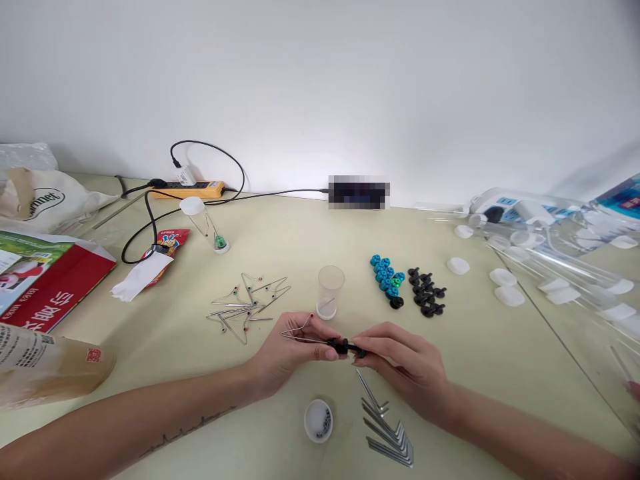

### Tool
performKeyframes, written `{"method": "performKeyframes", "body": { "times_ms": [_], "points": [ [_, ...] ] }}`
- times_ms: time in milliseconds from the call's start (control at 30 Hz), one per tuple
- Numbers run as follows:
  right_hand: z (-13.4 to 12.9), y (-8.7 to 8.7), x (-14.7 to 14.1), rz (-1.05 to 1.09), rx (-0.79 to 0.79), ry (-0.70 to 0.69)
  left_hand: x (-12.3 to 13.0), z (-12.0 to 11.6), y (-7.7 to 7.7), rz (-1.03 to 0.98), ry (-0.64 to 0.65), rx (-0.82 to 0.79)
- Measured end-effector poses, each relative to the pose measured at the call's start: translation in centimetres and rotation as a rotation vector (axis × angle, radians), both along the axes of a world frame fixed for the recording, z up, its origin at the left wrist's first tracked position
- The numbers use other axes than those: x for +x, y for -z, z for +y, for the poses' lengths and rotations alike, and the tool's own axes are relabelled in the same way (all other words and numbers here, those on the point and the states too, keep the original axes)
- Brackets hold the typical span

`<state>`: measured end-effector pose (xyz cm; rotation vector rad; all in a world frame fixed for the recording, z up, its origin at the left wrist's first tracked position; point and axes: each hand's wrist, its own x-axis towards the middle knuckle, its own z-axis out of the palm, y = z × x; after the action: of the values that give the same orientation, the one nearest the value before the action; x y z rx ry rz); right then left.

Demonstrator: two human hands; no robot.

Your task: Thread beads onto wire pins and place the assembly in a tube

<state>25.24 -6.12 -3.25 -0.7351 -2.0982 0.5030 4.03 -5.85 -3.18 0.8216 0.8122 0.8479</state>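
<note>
My left hand (285,350) is closed on a bent metal wire (299,338), which has a small red bead near one tip and a black fitting (339,345) on its other end. My right hand (407,367) pinches a black winged piece (358,351) against that fitting; whether the two are joined I cannot tell. Just beyond the fingers stands a transparent plastic cup (331,287) with a thin metal piece inside. Below the hands are a white cap (311,421) holding small metal parts and several L-shaped hex keys (385,430).
Bent wires (250,308) lie in a pile at left. Blue knobs (385,275) and black winged pieces (426,293) sit at right, near white caps (458,266) and transparent tubes (575,267). A capped tube (206,227), orange power strip (200,189) and drink cup (75,363) stand leftward.
</note>
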Motion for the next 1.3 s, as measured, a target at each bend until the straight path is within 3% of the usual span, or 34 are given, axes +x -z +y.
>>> {"method": "performKeyframes", "body": {
  "times_ms": [433,700,900,1067,1167,1300],
  "points": [
    [-0.03,0.40,0.05,-0.037,-0.103,-0.032,-0.01,-0.11,0.39,0.031,0.010,0.001],
    [-0.36,0.14,0.57,-0.186,-0.169,-0.146,0.16,-0.16,0.17,0.024,0.064,-0.002],
    [-0.41,0.25,0.42,-0.214,-0.320,-0.114,0.25,-0.03,-0.08,0.004,0.046,-0.039],
    [-0.59,0.28,0.16,-0.193,-0.317,-0.138,0.30,0.07,-0.05,-0.023,-0.004,-0.043],
    [-0.44,0.15,-0.09,-0.199,-0.331,-0.092,0.33,0.00,0.13,0.013,0.006,-0.022],
    [0.17,-0.01,-0.37,-0.229,-0.297,0.058,0.30,-0.05,0.03,0.042,-0.082,-0.004]
  ]
}}
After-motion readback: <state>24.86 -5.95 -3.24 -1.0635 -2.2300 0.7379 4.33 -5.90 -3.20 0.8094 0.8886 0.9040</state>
